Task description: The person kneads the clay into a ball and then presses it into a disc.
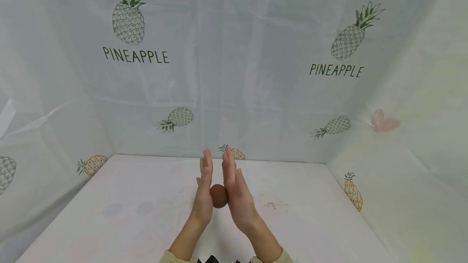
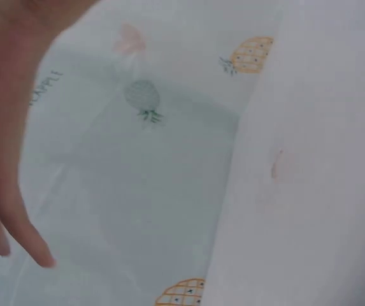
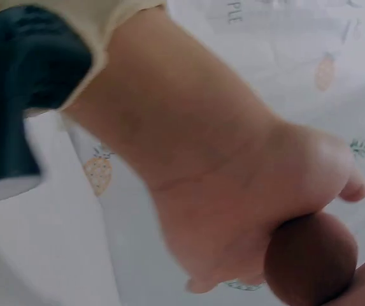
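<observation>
A smooth reddish-brown ball (image 1: pixel 219 196) sits between the two palms, above the white table. My left hand (image 1: pixel 204 198) is upright with its fingers straight, the palm against the ball's left side. On the other side, my right hand (image 1: pixel 237 198) presses its flat palm to the ball, fingers pointing up and away. In the right wrist view the same ball (image 3: pixel 311 260) shows low down, against a palm. The left wrist view has part of a hand at its left edge; the ball cannot be made out clearly there. What the ball is made of I cannot tell.
Under the hands lies a white table (image 1: pixel 153 182) with faint coloured patches and small brownish marks (image 1: pixel 272 205) on the right. A pale sheet (image 1: pixel 234 72) printed with pineapples hangs behind it and along both sides. A dark wrist device (image 3: pixel 29 83) appears beside a beige sleeve.
</observation>
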